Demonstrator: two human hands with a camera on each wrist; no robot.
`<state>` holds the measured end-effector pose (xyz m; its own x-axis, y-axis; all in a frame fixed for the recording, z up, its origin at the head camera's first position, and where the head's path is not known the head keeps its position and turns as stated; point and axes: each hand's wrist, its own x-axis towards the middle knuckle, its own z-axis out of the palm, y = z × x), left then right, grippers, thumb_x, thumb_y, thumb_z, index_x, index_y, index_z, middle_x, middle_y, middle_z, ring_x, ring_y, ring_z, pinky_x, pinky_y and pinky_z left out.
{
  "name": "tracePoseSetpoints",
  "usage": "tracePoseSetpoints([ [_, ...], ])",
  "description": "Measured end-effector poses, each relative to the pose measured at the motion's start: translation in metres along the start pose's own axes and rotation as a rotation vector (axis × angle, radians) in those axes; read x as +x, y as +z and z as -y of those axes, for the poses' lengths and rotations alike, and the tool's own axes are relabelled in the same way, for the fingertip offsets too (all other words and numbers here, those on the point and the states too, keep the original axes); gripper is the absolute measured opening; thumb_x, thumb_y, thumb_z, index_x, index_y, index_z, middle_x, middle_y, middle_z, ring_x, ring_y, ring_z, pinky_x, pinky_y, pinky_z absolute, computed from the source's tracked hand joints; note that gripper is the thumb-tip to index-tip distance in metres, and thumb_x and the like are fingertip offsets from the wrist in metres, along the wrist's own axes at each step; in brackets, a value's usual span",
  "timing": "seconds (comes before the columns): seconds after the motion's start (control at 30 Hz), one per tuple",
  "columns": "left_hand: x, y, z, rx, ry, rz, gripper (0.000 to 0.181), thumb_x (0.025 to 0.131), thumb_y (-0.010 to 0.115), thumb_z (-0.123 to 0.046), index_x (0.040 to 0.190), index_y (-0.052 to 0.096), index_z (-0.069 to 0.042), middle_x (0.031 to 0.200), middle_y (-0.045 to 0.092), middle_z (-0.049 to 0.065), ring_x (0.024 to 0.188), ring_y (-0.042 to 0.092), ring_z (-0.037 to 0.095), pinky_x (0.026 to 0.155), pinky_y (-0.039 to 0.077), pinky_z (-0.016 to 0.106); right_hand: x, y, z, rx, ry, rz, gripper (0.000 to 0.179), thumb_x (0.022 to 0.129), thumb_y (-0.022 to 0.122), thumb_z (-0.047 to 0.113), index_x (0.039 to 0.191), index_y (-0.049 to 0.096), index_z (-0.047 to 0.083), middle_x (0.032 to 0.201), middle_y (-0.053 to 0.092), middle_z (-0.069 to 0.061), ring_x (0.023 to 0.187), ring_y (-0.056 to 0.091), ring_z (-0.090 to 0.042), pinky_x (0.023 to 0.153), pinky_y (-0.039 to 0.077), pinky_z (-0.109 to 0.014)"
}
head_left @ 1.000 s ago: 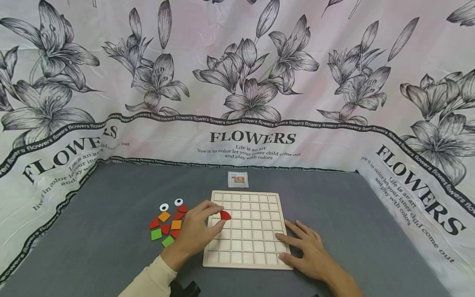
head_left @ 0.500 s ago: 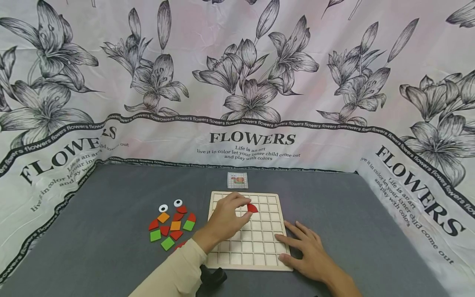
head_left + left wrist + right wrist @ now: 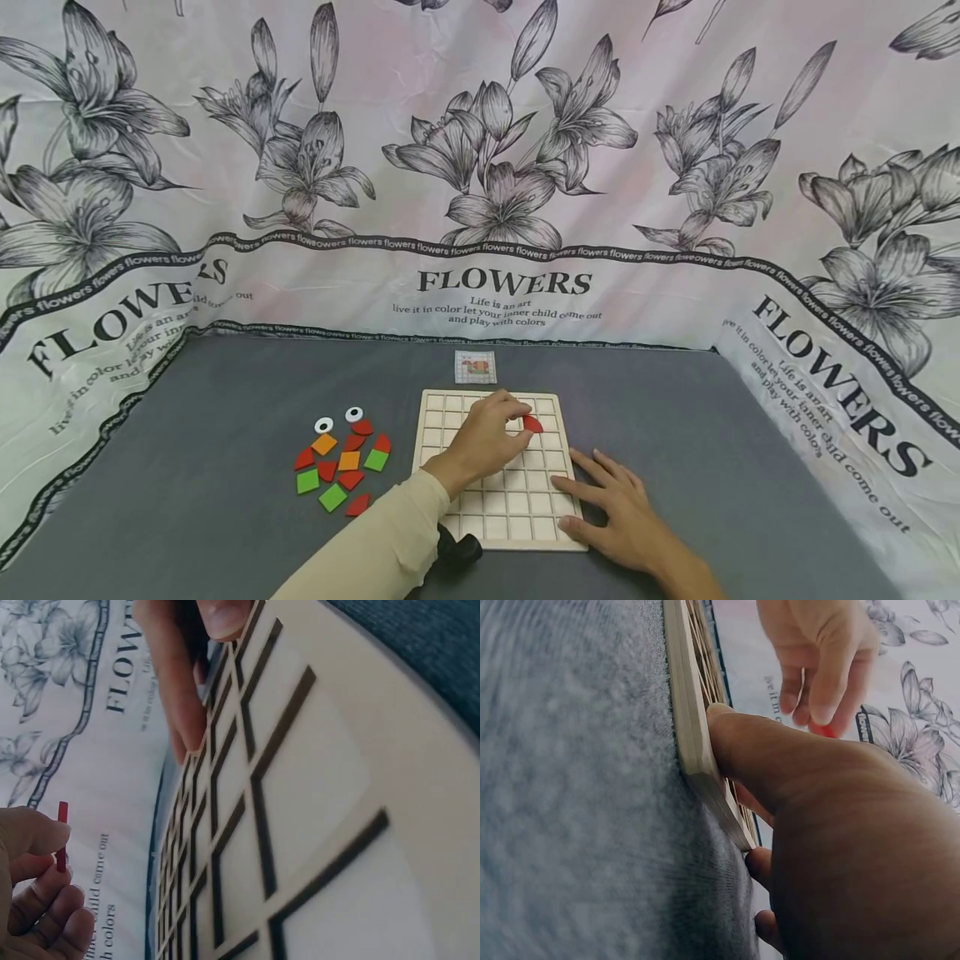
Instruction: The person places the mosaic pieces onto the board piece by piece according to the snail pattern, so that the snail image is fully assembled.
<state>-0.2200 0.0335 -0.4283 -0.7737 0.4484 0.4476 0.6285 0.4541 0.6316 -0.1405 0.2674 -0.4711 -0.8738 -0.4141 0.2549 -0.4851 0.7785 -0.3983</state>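
The left hand (image 3: 483,437) pinches a red piece (image 3: 532,425) between thumb and fingertip, above the far right part of the wooden board (image 3: 532,545). The piece is a flat wedge with one rounded side; from the head view that curve faces the board's far right corner, and the long axis of the visible part slants from far left to near right. The left wrist view shows it edge-on as a thin strip, raised off the board and roughly parallel to its surface. Low ridges divide the board into rows of square compartments (image 3: 495,502) with pale wooden floors; the left hand and its cream sleeve (image 3: 375,542) hide some of them. At the board's right edge lies the right hand (image 3: 618,512), its fingers spread and relaxed, thumb and forefinger resting on the board, the other visible fingers along that edge. Left of the board, loose on the grey desk (image 3: 225,467), are two white discs (image 3: 354,414) with black centres, two orange squares (image 3: 349,461), three green squares (image 3: 307,481) and several red wedges (image 3: 357,505). Just beyond the board's far edge lies a small picture card (image 3: 476,367).
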Motion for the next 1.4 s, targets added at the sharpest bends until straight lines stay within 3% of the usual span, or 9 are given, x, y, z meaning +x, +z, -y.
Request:
tracePoseSetpoints([
  [0.27,0.001,0.014,0.011,0.040,-0.079,0.063,0.029,0.084,0.073,-0.011,0.110,0.070,0.001,0.095,0.061,0.003,0.086,0.060,0.017,0.075,0.049,0.023,-0.001,0.003,0.000,-0.011,-0.028,-0.032,0.045,0.085,0.068,0.049,0.126,0.067,0.028,0.144,0.046,-0.007,0.130,0.036,-0.045,0.093,0.022,-0.067],
  [0.67,-0.008,0.032,0.025,-0.005,-0.106,0.029,0.025,0.083,0.074,-0.009,0.106,0.072,-0.001,0.099,0.067,0.002,0.090,0.054,0.015,0.081,0.046,0.029,-0.002,0.004,0.002,0.003,0.012,0.003,0.045,0.087,0.066,0.051,0.127,0.066,0.030,0.145,0.045,-0.005,0.131,0.035,-0.044,0.093,0.022,-0.068],
  [1.1,-0.008,0.035,0.028,-0.003,-0.142,0.019,0.024,0.083,0.073,-0.010,0.106,0.072,-0.004,0.101,0.066,0.000,0.093,0.054,0.014,0.084,0.046,0.031,-0.001,0.003,0.003,-0.005,0.041,0.021,0.047,0.087,0.064,0.054,0.127,0.066,0.030,0.146,0.044,-0.005,0.132,0.033,-0.043,0.094,0.021,-0.069],
  [1.4,-0.005,0.038,0.029,-0.021,-0.109,-0.012,0.020,0.083,0.071,-0.008,0.103,0.072,-0.004,0.099,0.067,-0.001,0.090,0.053,0.014,0.082,0.046,0.030,-0.001,0.003,0.000,0.003,0.036,0.002,0.046,0.086,0.066,0.053,0.126,0.067,0.030,0.145,0.045,-0.004,0.132,0.033,-0.043,0.094,0.020,-0.068],
])
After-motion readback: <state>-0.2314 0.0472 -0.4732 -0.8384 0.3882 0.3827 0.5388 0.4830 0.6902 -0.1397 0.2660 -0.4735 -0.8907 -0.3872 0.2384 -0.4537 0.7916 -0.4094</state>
